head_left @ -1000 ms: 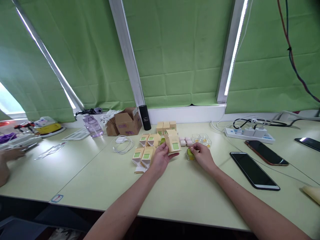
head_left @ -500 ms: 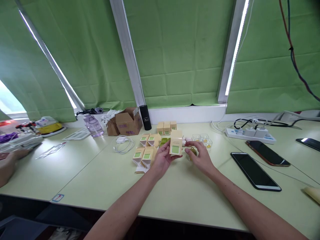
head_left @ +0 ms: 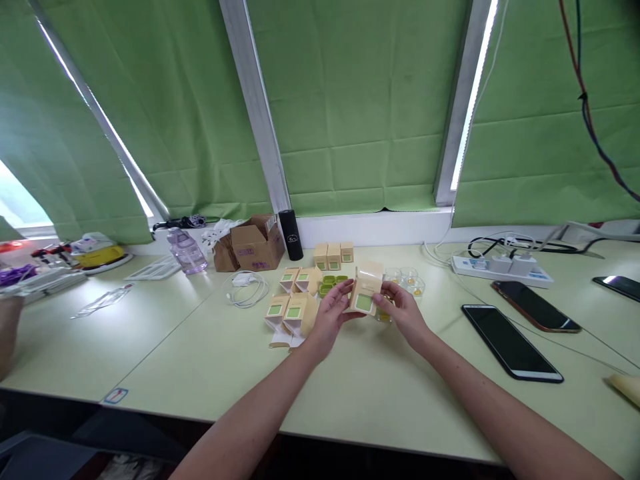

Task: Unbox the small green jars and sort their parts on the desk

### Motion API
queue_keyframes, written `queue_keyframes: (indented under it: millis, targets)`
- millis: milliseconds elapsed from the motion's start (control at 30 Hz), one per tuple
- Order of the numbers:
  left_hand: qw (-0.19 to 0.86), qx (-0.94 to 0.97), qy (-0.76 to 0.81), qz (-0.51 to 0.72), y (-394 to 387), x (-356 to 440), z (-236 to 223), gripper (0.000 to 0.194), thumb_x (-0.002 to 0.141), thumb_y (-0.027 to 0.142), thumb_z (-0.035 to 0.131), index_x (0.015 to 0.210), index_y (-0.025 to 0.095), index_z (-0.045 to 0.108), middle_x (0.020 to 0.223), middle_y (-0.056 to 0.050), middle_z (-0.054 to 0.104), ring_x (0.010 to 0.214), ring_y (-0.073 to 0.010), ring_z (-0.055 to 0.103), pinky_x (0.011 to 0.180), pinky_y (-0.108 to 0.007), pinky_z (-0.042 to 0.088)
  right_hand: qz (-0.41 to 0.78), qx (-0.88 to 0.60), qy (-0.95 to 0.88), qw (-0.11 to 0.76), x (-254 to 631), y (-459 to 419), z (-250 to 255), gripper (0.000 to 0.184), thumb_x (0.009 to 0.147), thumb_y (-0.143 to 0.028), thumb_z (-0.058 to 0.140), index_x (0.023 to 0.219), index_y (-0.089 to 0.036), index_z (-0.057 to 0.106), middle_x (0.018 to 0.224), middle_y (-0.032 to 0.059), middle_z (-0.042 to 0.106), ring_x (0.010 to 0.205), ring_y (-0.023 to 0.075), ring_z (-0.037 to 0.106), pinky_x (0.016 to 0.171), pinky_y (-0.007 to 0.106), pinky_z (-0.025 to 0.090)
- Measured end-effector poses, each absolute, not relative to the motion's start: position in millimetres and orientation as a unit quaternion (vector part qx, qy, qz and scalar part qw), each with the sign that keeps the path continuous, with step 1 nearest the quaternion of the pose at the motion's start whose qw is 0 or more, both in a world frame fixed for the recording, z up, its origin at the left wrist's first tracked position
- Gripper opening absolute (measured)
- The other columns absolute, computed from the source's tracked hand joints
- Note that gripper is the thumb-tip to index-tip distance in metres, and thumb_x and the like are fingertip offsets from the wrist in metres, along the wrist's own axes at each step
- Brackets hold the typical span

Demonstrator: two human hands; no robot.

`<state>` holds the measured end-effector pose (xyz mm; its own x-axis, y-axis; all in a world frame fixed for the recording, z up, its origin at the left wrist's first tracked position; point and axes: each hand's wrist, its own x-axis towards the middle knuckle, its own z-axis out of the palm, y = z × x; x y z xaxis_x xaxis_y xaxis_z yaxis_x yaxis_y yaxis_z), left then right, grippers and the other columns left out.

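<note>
Both hands meet over the pale green table [head_left: 200, 360] on one small tan carton with a green label [head_left: 365, 291], its top flap standing open. My left hand [head_left: 331, 315] grips the carton's left side. My right hand [head_left: 404, 312] is closed on its right side, and something small and yellow-green [head_left: 383, 315] shows just under those fingers; I cannot tell whether it is held. Several more open tan cartons [head_left: 293, 308] lie to the left. Green cases [head_left: 332, 283] and clear trays with yellow pieces [head_left: 411, 281] sit just behind the hands.
Three shut tan boxes [head_left: 333, 255], a black cylinder [head_left: 291, 235], brown cardboard boxes [head_left: 255, 245], a white cable [head_left: 246, 291] and a purple bottle [head_left: 185, 252] stand further back. Phones [head_left: 510, 341] and a power strip [head_left: 500, 267] lie right. Another person's hand [head_left: 9, 327] is at far left.
My left hand carried the carton rightward and tilted it. My right hand left the yellow-green object's spot on the table and closed onto the carton's right side.
</note>
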<state>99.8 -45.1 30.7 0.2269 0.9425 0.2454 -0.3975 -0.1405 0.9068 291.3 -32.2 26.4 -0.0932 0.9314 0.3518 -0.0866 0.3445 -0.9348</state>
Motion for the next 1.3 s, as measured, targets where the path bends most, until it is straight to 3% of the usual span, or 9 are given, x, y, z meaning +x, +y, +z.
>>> queue_keyframes:
  millis: [167,400,733,1300]
  targets:
    - [0.533,0.578,0.264,0.558,-46.1,102.8,27.0,0.056,0.086,0.035,0.078,0.138,0.023,0.059,0.142,-0.013,0.058,0.120,-0.0289,0.061,0.097,-0.043,0.055,0.436,-0.396,-0.540,0.602,292.5,-25.0,22.9,0.059,0.073,-0.070,0.079,0.105,-0.021,0.069,0.100,0.0111,0.076,0.101,0.0301,0.070,0.086,0.041,0.056]
    - [0.482,0.620,0.274,0.555,-49.1,109.0,23.9,0.057,0.090,0.040,0.073,0.140,0.024,0.050,0.143,-0.015,0.055,0.129,-0.0303,0.057,0.099,-0.041,0.051,0.435,-0.396,-0.552,0.592,287.7,-24.6,20.4,0.057,0.073,-0.065,0.081,0.108,-0.021,0.066,0.103,0.0097,0.076,0.102,0.0273,0.070,0.086,0.038,0.054]
    - [0.471,0.625,0.287,0.553,-49.0,106.7,24.2,0.057,0.090,0.045,0.073,0.137,0.023,0.049,0.143,-0.016,0.054,0.134,-0.0332,0.055,0.100,-0.043,0.051,0.407,-0.403,-0.585,0.575,287.6,-25.3,19.1,0.051,0.080,-0.053,0.079,0.118,-0.022,0.062,0.109,0.0096,0.075,0.110,0.0277,0.069,0.091,0.040,0.054]
    - [0.436,0.638,0.300,0.558,-51.2,104.9,28.9,0.049,0.092,0.041,0.070,0.134,0.023,0.051,0.137,-0.014,0.058,0.129,-0.0301,0.058,0.107,-0.045,0.047,0.389,-0.377,-0.620,0.567,287.3,-29.9,18.1,0.050,0.084,-0.053,0.075,0.121,-0.025,0.057,0.114,0.0107,0.075,0.112,0.0285,0.070,0.099,0.047,0.054]
